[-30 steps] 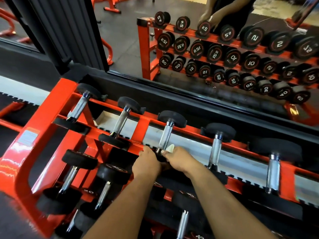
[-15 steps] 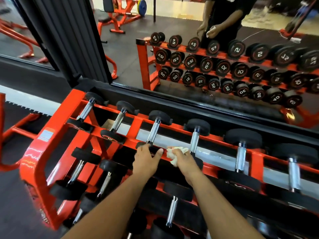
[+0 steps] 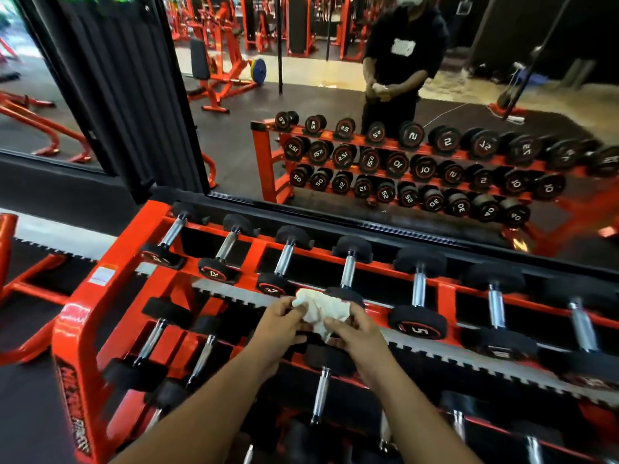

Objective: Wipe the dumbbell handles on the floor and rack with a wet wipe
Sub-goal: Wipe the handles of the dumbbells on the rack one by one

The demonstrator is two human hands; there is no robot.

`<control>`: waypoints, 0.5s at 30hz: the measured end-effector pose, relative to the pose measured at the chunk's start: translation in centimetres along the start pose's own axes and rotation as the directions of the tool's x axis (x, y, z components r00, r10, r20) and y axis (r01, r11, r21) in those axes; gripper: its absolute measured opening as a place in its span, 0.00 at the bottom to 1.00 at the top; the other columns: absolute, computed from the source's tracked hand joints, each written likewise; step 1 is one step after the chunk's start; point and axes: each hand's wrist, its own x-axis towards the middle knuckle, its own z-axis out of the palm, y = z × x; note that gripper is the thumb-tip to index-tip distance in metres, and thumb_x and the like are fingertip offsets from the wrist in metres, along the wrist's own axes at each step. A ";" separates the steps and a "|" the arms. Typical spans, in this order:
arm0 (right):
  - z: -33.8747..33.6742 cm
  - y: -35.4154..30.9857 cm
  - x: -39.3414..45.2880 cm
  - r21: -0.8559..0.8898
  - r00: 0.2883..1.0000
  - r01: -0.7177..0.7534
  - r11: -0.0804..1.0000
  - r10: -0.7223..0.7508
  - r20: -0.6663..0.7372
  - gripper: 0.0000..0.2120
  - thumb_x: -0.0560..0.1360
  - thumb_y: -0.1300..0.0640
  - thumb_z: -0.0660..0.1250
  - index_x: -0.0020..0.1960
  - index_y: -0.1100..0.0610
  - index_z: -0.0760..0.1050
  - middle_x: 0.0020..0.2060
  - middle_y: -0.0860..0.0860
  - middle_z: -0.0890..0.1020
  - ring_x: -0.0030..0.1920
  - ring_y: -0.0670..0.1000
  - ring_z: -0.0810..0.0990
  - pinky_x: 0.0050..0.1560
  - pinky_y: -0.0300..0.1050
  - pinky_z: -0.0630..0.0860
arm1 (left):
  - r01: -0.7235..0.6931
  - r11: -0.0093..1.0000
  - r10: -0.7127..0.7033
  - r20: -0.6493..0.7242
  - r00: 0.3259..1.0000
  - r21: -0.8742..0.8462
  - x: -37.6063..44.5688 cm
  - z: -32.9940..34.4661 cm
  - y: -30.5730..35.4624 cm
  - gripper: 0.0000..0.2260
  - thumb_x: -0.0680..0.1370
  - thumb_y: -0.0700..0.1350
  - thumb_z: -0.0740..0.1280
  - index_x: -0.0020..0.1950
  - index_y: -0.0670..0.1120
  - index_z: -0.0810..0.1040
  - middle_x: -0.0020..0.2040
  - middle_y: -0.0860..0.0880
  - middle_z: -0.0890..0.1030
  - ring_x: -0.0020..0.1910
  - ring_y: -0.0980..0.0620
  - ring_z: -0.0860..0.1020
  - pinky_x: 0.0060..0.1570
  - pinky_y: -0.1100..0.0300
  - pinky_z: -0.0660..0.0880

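Note:
A crumpled white wet wipe point(image 3: 324, 309) is stretched between both hands, just above the orange dumbbell rack point(image 3: 110, 272). My left hand point(image 3: 279, 321) pinches its left end and my right hand point(image 3: 356, 329) grips its right side. Several black dumbbells with chrome handles lie across the rack's top tier, among them one point(image 3: 284, 254) left of the wipe, one point(image 3: 348, 266) right behind it, and a 5-marked one point(image 3: 418, 289) further right. Lower tiers hold more dumbbells point(image 3: 320, 395). Neither hand touches a dumbbell.
A wall mirror point(image 3: 335, 105) right behind the rack reflects the rack, a person holding a wipe and orange gym machines. A black pillar point(image 3: 127, 95) stands at the back left. Black rubber floor point(image 3: 30, 413) lies to the left of the rack.
Both hands have come off the top-tier dumbbell and drawn together above the rack. The wipe, bunched in my right hand before, is now spread between both hands. The view has pulled back and up.

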 end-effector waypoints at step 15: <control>1.9 -0.5 -9.5 -0.385 0.959 0.236 0.892 -0.277 -0.055 0.10 0.76 0.54 0.73 0.56 0.45 0.79 0.46 0.45 0.85 0.46 0.47 0.84 0.50 0.54 0.81 | 0.069 0.997 -0.069 0.020 0.997 -0.032 -8.0 -0.8 -1.2 0.11 0.83 0.48 0.64 0.56 0.44 0.84 0.50 0.43 0.87 0.45 0.49 0.83 0.47 0.53 0.75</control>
